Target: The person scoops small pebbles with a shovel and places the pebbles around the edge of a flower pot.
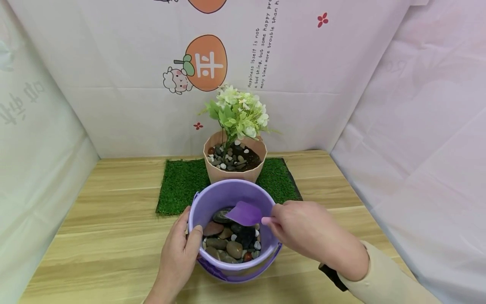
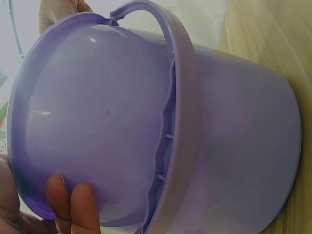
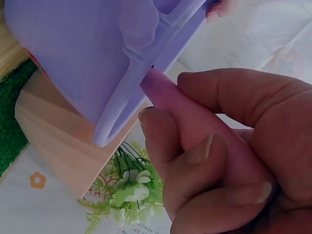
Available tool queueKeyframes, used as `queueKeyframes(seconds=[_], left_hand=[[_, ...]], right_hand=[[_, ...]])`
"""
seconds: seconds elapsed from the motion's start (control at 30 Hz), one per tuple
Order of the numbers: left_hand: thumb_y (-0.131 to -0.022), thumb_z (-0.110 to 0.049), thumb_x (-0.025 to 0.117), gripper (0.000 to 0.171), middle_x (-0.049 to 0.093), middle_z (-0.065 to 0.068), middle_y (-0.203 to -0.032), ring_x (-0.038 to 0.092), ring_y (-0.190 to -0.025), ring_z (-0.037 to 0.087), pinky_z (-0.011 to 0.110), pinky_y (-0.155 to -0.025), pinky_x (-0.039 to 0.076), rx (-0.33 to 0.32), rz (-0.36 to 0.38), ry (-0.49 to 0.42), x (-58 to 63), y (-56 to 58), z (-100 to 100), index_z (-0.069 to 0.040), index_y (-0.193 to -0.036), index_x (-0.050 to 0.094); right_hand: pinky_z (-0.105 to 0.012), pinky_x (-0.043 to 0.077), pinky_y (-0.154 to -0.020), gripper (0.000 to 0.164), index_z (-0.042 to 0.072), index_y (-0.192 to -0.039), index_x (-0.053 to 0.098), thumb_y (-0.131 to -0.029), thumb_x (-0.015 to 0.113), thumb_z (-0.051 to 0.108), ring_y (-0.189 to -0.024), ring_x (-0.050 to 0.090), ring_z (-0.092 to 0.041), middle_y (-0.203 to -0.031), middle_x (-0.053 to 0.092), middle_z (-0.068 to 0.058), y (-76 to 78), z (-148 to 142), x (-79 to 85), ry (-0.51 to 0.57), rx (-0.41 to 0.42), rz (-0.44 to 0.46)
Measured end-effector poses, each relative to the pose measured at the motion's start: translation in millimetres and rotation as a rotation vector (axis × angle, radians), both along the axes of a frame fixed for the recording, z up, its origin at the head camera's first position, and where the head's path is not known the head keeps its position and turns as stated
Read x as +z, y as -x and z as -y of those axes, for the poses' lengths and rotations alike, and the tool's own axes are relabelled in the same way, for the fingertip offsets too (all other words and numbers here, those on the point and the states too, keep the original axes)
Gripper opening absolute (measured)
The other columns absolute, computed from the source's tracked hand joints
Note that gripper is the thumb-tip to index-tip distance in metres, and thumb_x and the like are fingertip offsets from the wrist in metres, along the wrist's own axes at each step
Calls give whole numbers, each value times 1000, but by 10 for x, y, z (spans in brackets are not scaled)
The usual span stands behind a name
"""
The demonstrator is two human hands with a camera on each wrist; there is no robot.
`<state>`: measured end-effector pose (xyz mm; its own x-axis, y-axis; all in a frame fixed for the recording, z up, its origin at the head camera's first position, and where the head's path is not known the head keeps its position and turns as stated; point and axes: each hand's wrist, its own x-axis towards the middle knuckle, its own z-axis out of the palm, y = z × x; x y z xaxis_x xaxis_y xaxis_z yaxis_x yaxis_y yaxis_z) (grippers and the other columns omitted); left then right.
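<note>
A purple bucket (image 1: 235,190) stands on the table, with large and small stones (image 1: 234,250) lying in its bottom. My left hand (image 1: 176,249) grips the bucket's left rim, thumb over the edge and fingers outside. In the left wrist view, fingertips (image 2: 84,204) lie against the bucket wall, and the bucket's handle (image 2: 187,122) hangs down its side. My right hand (image 1: 309,228) holds a small shovel, fingers curled round its pink handle (image 3: 209,131). The purple shovel blade (image 1: 246,214) is inside the bucket, over the stones; whether it touches them I cannot tell.
Right behind the bucket is a peach flowerpot (image 1: 229,175) with dark soil, pebbles and a white-flowered plant (image 1: 241,112). A green artificial grass mat (image 1: 182,185) lies beneath it. White printed cloth (image 1: 296,55) closes off the wooden table (image 1: 121,236) at the back and sides.
</note>
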<state>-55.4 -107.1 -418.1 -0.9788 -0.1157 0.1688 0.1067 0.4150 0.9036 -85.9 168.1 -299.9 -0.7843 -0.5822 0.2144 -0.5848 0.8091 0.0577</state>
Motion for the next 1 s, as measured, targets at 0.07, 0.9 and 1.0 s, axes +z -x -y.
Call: queueKeyframes(seconds=[0.07,0.9,1.0], left_hand=[[-108,-20,49,55,36,17,-167,34,-154,36,56,-127,30,0,-1,2,-1,3,-1,0,-159,39],[-108,-19,50,56,36,18,-166,35,-153,37,55,-126,32,-1,0,-3,-1,7,-2,1,-158,39],[-108,-19,50,56,36,18,-166,35,-153,37,55,-126,33,-5,-2,-3,1,10,-3,2,-159,39]], right_hand=[[-23,31,-41,48,25,-63,42,-99,71,40,-50,34,-5,-58,37,11,12,15,0,-7,8,9],[-32,38,-39,49,21,-53,44,-92,72,31,-47,44,-13,-51,45,6,133,304,73,-178,-62,230],[-34,41,-40,47,21,-53,47,-92,72,31,-48,45,-13,-52,46,6,148,345,56,-200,-79,242]])
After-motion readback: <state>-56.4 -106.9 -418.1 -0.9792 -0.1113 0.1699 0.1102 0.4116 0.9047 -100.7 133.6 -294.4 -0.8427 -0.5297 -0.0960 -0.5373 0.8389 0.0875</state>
